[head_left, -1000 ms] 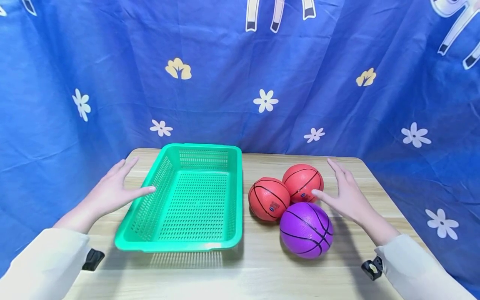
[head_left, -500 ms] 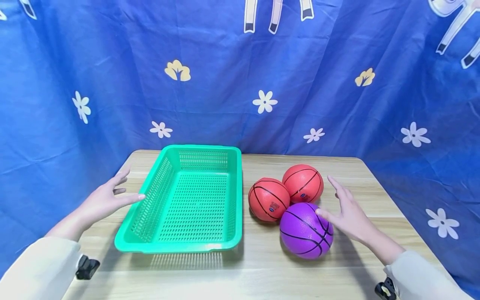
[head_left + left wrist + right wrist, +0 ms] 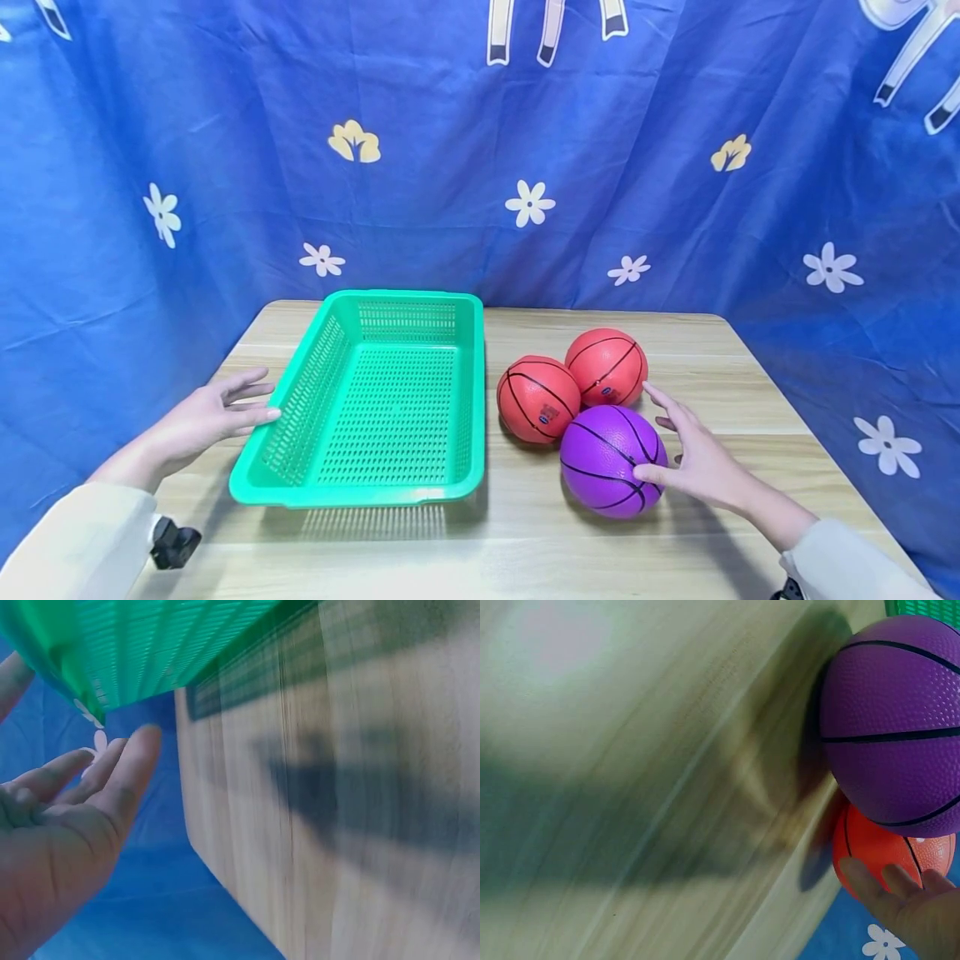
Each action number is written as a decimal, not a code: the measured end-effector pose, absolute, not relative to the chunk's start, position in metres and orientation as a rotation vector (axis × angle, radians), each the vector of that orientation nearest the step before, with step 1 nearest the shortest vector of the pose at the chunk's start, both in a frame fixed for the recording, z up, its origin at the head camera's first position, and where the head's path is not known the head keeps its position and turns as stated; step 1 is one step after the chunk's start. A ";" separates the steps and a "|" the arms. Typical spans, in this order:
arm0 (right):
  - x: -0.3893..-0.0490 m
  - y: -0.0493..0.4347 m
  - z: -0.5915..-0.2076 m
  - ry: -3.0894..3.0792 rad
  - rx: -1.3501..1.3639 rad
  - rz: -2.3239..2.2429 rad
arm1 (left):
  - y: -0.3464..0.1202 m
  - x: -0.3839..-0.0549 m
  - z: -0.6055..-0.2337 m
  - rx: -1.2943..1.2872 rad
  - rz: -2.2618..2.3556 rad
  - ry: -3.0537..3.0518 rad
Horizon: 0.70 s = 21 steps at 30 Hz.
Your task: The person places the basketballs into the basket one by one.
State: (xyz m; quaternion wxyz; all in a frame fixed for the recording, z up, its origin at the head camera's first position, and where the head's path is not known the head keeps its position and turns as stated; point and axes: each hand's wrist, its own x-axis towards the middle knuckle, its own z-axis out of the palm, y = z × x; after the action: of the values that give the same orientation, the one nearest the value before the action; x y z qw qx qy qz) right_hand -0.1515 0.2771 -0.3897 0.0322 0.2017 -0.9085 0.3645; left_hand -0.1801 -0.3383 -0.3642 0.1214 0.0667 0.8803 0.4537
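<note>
Backed by a blue curtain (image 3: 427, 200) with white flowers (image 3: 543, 204), and laid out on a pale wooden table (image 3: 540, 546). Find a green basket (image 3: 352, 497) at nine o'clock from the table's middle. Find the purple ball (image 3: 603, 454) between three and four o'clock, just beside a nearer red ball (image 3: 534, 392) at its ten o'clock and a farther red ball (image 3: 602, 360) at its twelve (touching or merely close, cannot tell).

Would judge the purple ball light and hollow, springy under a squeeze, hard to damage, and not very slippery, given the pebbled skin in the right wrist view; more liable to roll than to slide. Better to take hold across the widest part, at three and nine o'clock. Would expect stiff, thin plastic from the green basket, best gripped by its rim.

Note both hands well apart from each other and clamped on nothing. See the right hand (image 3: 701, 469) at the purple ball's three o'clock, with thumb overlapping it in the head view; cannot tell whether touching. See the left hand (image 3: 199, 425) at the green basket's nine o'clock, with thumb tip at the rim, equally unclear for contact.

Compared with a second ago, see both hands lower in the head view, with the right thumb now over the purple ball rather than the farther red ball. Find the green basket and all three balls unmoved
</note>
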 end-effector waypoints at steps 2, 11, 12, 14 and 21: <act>-0.151 0.277 -0.391 -2.798 0.654 1.176 | -0.339 -0.180 -0.365 0.201 1.334 2.565; -0.150 0.279 -0.399 -2.773 0.782 1.207 | -0.340 -0.183 -0.369 0.207 1.421 2.475; -0.150 0.279 -0.399 -2.774 0.786 1.187 | -0.340 -0.183 -0.370 0.201 1.435 2.461; -0.150 0.279 -0.399 -2.775 0.790 1.187 | -0.340 -0.184 -0.371 0.192 1.467 2.433; -0.149 0.277 -0.399 -2.769 0.755 1.282 | -0.340 -0.186 -0.373 0.184 1.549 2.378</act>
State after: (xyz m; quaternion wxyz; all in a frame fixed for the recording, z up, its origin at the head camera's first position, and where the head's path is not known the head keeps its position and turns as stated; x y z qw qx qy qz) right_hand -0.1490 0.2771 -0.3990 -0.0008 0.2401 -0.8809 0.4079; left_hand -0.1864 -0.3403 -0.3730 0.1483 0.0641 0.8270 0.5385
